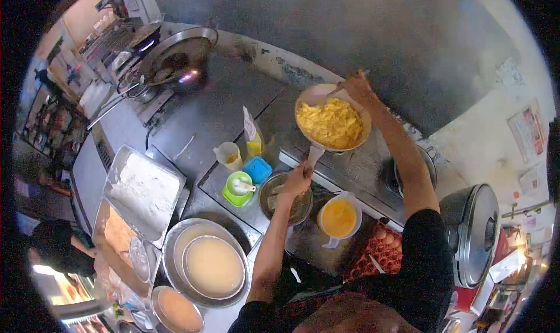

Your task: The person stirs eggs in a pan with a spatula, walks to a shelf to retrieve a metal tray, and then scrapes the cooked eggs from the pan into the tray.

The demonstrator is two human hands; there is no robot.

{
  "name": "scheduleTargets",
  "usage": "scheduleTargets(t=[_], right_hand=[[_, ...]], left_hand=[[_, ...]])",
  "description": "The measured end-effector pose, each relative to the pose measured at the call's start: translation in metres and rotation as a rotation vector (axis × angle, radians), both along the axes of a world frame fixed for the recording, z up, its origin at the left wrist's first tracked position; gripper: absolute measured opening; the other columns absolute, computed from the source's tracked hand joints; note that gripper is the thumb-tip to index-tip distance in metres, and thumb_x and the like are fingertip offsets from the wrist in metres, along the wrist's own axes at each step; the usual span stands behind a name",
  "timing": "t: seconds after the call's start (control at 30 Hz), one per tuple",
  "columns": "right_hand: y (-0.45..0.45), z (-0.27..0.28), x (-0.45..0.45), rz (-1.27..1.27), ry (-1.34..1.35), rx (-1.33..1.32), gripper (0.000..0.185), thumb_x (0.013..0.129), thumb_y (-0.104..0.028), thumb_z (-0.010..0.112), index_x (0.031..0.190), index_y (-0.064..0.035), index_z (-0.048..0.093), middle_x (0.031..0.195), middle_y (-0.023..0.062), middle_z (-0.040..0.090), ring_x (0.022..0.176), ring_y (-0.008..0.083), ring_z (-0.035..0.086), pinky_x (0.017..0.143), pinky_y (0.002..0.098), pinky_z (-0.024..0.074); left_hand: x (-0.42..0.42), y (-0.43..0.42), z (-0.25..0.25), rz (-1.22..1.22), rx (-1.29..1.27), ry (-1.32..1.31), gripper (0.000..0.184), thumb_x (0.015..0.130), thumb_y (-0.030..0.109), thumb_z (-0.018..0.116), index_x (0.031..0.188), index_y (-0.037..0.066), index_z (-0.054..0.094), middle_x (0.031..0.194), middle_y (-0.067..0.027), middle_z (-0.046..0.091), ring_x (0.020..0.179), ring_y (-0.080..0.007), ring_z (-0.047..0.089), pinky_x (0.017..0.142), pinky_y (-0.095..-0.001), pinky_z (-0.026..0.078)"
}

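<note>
My left hand (296,181) is wrapped round the pale handle of a frying pan (303,123). Scrambled eggs (331,124), yellow and lumpy, fill much of the pan. At the pan's far rim, my right hand (359,89) grips a thin-handled utensil (335,91); its lower end reaches into the pan by the eggs, and its exact kind is unclear. Below my left hand stands a round metal pot (268,201). To its right is a clear jug (353,231) of yellow liquid that looks like beaten egg.
A red egg tray (373,263) with several eggs lies near my body. Left are a green container (228,197), a blue box (257,168), a flour tray (146,187) and a batter bowl (189,222). A wok (175,58) stands far left, a lidded pot (475,234) right. Another person (55,245) is at left.
</note>
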State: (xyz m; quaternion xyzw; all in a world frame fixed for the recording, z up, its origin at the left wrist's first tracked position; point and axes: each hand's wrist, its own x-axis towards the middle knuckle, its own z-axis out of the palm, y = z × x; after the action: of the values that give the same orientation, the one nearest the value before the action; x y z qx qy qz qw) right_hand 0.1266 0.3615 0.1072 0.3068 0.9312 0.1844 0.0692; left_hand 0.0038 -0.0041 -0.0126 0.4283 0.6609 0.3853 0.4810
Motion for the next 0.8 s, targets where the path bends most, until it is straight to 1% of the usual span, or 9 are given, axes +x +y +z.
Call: scheduleTargets(t=[0.1,0.2,0.3,0.37,0.47,0.53,0.57,0.67,0.8], right_hand=[[-0.055,0.006,0.008,0.178,-0.120,0.412,0.033,0.083,-0.015,0.058,0.114,-0.0248,0.061,0.115,0.0117,0.057,0.120,0.0277,0.044,0.105,0.0481,0.0230],[-0.116,0.072,0.017,0.161,-0.124,0.168,0.032,0.082,-0.015,0.057,0.113,-0.0238,0.061,0.111,0.0110,0.059,0.119,0.0261,0.045,0.105,0.0474,0.0218],[-0.132,0.122,0.033,-0.116,-0.355,0.213,0.028,0.085,-0.017,0.052,0.111,-0.0218,0.062,0.112,0.0109,0.060,0.119,0.0269,0.046,0.104,0.0492,0.0242],[-0.130,0.140,0.059,-0.230,-0.076,0.111,0.027,0.085,-0.022,0.051,0.109,-0.0204,0.063,0.113,0.0094,0.061,0.115,0.0273,0.051,0.102,0.0511,0.0261],[-0.073,0.084,0.111,-0.458,-0.012,0.052,0.028,0.084,-0.023,0.051,0.109,-0.0194,0.063,0.113,0.0082,0.061,0.109,0.0269,0.055,0.102,0.0531,0.0268],[-0.045,0.026,0.125,-0.556,0.076,0.138,0.027,0.084,-0.025,0.051,0.109,-0.0187,0.062,0.114,0.0071,0.061,0.109,0.0267,0.056,0.103,0.0543,0.0250],[-0.034,0.002,0.128,-0.603,0.125,0.180,0.027,0.084,-0.026,0.052,0.108,-0.0184,0.062,0.114,0.0065,0.061,0.108,0.0266,0.056,0.104,0.0549,0.0241],[-0.012,-0.042,0.127,-0.647,0.257,0.060,0.026,0.086,-0.028,0.052,0.108,-0.0181,0.062,0.113,0.0067,0.062,0.108,0.0276,0.056,0.104,0.0559,0.0243],[0.017,-0.079,0.090,-0.520,0.295,0.125,0.028,0.087,-0.030,0.053,0.111,-0.0200,0.062,0.108,0.0062,0.063,0.106,0.0278,0.057,0.103,0.0560,0.0253]], left_hand=[[0.002,-0.008,0.024,0.042,0.036,0.015,0.051,0.092,0.031,0.047,0.134,0.003,0.040,0.057,-0.0127,0.058,0.039,-0.0208,0.053,0.039,-0.0362,0.044],[0.000,-0.001,0.003,0.008,0.019,0.052,0.051,0.091,0.031,0.047,0.136,0.006,0.038,0.059,-0.0133,0.059,0.039,-0.0216,0.053,0.040,-0.0364,0.044],[0.002,0.001,0.003,0.007,0.014,0.074,0.052,0.091,0.029,0.048,0.137,0.007,0.036,0.062,-0.0146,0.060,0.041,-0.0227,0.055,0.040,-0.0364,0.045],[-0.001,-0.001,-0.007,-0.027,0.151,0.187,0.052,0.090,0.028,0.049,0.136,0.006,0.036,0.064,-0.0155,0.061,0.043,-0.0233,0.056,0.041,-0.0368,0.045],[-0.002,0.002,-0.029,-0.065,0.320,0.264,0.052,0.090,0.027,0.049,0.135,0.005,0.037,0.065,-0.0164,0.061,0.044,-0.0239,0.058,0.043,-0.0383,0.046],[0.000,-0.004,0.009,-0.019,0.050,0.045,0.051,0.090,0.026,0.049,0.134,0.004,0.038,0.064,-0.0168,0.061,0.045,-0.0247,0.058,0.044,-0.0401,0.047],[-0.001,-0.001,0.000,-0.003,0.165,0.182,0.049,0.090,0.026,0.048,0.133,0.004,0.038,0.063,-0.0166,0.061,0.045,-0.0250,0.058,0.044,-0.0403,0.047],[0.002,-0.001,-0.013,0.024,0.280,0.334,0.044,0.091,0.026,0.047,0.128,0.003,0.042,0.059,-0.0163,0.059,0.045,-0.0259,0.059,0.043,-0.0409,0.047],[-0.003,-0.007,0.027,-0.017,0.108,0.126,0.043,0.093,0.029,0.044,0.126,0.001,0.042,0.057,-0.0165,0.058,0.044,-0.0265,0.059,0.043,-0.0413,0.047]])
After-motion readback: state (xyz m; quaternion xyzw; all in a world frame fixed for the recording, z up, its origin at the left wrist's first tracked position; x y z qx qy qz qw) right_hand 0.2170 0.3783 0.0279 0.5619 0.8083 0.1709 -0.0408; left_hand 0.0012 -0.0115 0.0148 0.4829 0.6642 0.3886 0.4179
